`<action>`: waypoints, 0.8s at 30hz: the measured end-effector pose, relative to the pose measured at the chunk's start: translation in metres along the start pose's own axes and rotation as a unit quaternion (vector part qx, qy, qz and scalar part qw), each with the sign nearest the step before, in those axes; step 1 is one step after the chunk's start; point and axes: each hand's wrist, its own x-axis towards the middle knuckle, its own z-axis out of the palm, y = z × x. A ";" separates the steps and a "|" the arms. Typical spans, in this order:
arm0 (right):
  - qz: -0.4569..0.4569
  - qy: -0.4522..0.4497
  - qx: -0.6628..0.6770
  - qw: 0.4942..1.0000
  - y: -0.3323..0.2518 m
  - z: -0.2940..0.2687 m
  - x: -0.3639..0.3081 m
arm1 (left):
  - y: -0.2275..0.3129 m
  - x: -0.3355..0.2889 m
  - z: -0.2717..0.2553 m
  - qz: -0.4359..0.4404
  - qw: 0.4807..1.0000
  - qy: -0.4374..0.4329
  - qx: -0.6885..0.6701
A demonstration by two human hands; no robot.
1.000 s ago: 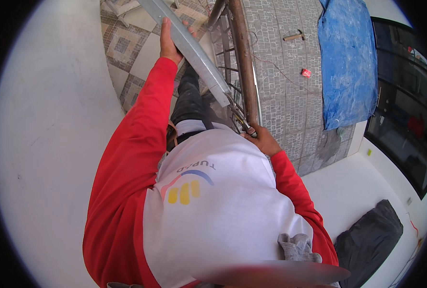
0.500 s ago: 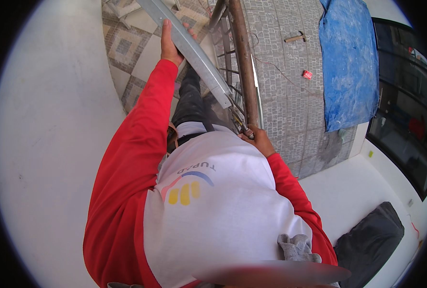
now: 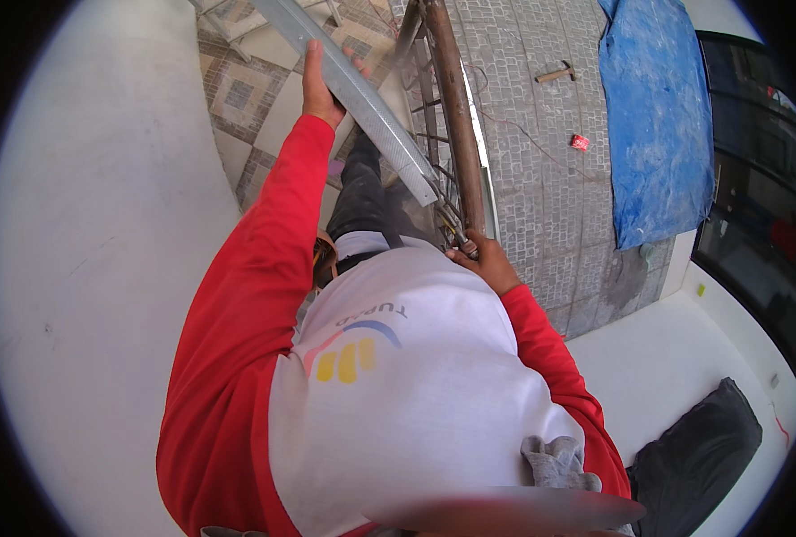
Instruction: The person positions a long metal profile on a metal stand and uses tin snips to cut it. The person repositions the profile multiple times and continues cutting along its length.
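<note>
A long metal channel (image 3: pixel 367 106) slants across the front of a person in a white shirt (image 3: pixel 416 376) with red sleeves, its far end running out of sight and its near end stopping just short of the waist. The left hand (image 3: pixel 324 94) cradles it partway along, thumb laid flat up the near face and fingertips curled round the opposite edge. Lower and to the right, the right hand (image 3: pixel 490 263) is wrapped around the handles of a slim hand tool (image 3: pixel 453 225), whose head reaches the channel's near end; from here one cannot tell whether it bites the metal. The channel is silver-grey and straight, with folded edges, a finely dimpled face and a squared-off tip. Beside it runs a round, rust-brown pipe (image 3: pixel 457 116), rough and scuffed. Beyond, on grey paving (image 3: pixel 541 210) patterned in small stone blocks, a wooden-handled hammer (image 3: pixel 556 73) and a small red packet (image 3: pixel 580 142) lie near the left edge of a creased blue tarp (image 3: pixel 658 134). Patterned tiles (image 3: pixel 237 94) cover the floor past the left hand.
</note>
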 end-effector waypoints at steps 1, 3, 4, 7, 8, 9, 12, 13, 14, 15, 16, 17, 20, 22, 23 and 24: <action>-0.003 0.006 -0.002 1.000 0.001 0.002 0.001 | 0.000 0.000 0.000 -0.001 1.000 -0.005 -0.002; 0.000 0.013 -0.013 1.000 0.002 0.003 0.001 | 0.002 0.000 0.000 -0.002 1.000 -0.023 -0.009; 0.006 0.013 -0.022 1.000 0.003 0.003 0.001 | 0.002 0.001 0.001 -0.001 1.000 -0.022 -0.007; 0.015 0.012 -0.020 1.000 0.003 0.003 0.002 | 0.002 0.001 0.003 0.004 1.000 -0.018 -0.001; 0.016 0.012 -0.014 1.000 0.002 0.002 0.003 | 0.003 0.001 0.004 0.005 1.000 -0.016 0.001; 0.002 0.006 0.001 1.000 0.001 0.001 0.003 | 0.003 0.001 0.006 0.007 1.000 -0.014 0.004; -0.026 -0.020 0.025 0.999 -0.001 -0.007 0.005 | 0.004 0.000 0.011 0.016 1.000 -0.012 0.002; -0.030 -0.035 0.018 0.999 -0.001 -0.014 0.007 | 0.005 0.000 0.012 0.016 1.000 -0.013 0.006; -0.059 -0.038 0.012 0.997 0.000 -0.019 0.008 | 0.006 0.001 0.013 0.017 1.000 -0.015 0.009; -0.028 -0.047 0.003 0.998 0.000 -0.022 0.009 | 0.007 0.002 0.014 0.018 1.000 -0.017 0.012; -0.023 -0.044 -0.006 0.999 0.001 -0.022 0.009 | 0.008 0.002 0.014 0.018 1.000 -0.020 0.011; -0.019 -0.038 -0.022 0.999 0.003 -0.023 0.010 | 0.008 0.003 0.015 0.017 1.000 -0.022 0.010; -0.019 -0.010 -0.024 0.999 0.005 -0.016 0.008 | 0.006 0.004 0.015 0.009 1.000 -0.008 0.005; -0.011 0.008 -0.033 0.999 0.005 -0.010 0.006 | 0.005 0.003 0.014 0.007 1.000 -0.001 0.011; -0.004 0.019 -0.044 0.999 0.005 -0.008 0.006 | 0.005 0.002 0.013 0.009 1.000 -0.002 0.019; 0.001 0.018 -0.039 0.999 0.004 -0.006 0.006 | 0.004 0.001 0.011 0.010 1.000 -0.002 0.027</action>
